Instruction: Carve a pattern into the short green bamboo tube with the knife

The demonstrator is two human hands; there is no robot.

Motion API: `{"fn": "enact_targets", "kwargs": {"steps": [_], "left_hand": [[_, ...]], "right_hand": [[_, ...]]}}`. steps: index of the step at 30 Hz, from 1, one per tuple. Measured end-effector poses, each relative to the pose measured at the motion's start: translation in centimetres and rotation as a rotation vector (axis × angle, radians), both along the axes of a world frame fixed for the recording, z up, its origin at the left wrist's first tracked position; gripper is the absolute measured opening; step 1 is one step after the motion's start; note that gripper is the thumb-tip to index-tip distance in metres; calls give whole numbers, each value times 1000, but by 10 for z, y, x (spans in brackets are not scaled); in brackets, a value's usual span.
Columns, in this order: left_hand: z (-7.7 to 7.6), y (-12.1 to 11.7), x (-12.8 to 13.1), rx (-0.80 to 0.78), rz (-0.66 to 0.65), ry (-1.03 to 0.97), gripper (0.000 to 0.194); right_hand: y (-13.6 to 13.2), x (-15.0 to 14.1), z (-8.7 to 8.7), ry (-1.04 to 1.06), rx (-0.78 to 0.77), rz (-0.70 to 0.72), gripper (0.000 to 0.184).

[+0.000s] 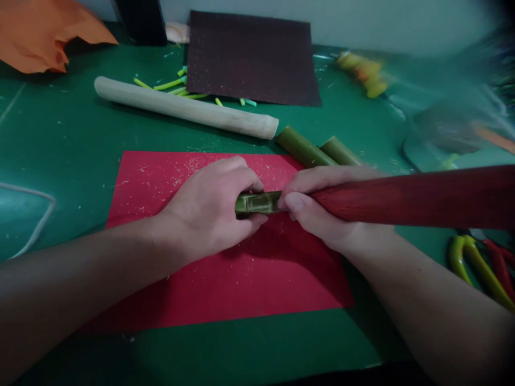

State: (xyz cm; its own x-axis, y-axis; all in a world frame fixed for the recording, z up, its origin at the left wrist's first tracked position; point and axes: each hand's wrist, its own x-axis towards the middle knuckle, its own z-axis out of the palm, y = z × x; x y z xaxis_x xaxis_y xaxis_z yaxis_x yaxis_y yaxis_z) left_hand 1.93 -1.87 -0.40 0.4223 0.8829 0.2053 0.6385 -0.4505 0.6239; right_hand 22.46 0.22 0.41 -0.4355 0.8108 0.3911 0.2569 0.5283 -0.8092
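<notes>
My left hand (215,206) is closed around a short green bamboo piece (259,203), holding it above a red sheet (201,289). Light scratches or cut marks show near the bamboo's exposed end. From the other side my right hand (322,198) grips a tool with a long, thick red wooden handle (418,198). The handle runs off to the right edge. Its working end sits at the bamboo's right end, mostly hidden by my thumb and fingers. Fine pale shavings are scattered over the red sheet.
Behind lie a peeled bamboo length (185,110), two green bamboo pieces (303,147), a dark sheet (249,59) and yellow-green strips (171,84). Orange paper (52,32) is at back left, a blurred yellow-handled tool (364,72) at back right. Yellow-handled pliers (462,262) lie at right.
</notes>
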Motion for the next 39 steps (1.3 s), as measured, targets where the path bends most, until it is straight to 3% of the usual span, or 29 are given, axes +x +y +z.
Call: {"fn": "enact_targets", "kwargs": {"steps": [10,17,21,27,33,35,39], "left_hand": [[-1,1,1,10,2,6,14],[2,0,0,-19,4,-1,14],[1,0,0,-22,7,-9,12],[1,0,0,-12,5,-22,14],[2,1,-1,4,-3,29,14],[2,0,-1,4,-3,27,14],[1,0,-1,-5,-3,2,13]], "right_hand": [[0,0,2,-26,43,48,13],[-8,-3,-3,42,61,-127,10],[-8,-3,-2,34,-2,-64,15],[-4,0,0,-48,68,19,14],[-6,-4,-5,52,133,-162,11],[-7,-3,-5,39,74,-76,12],[-6,2,-4,-27,114,-27,14]]}}
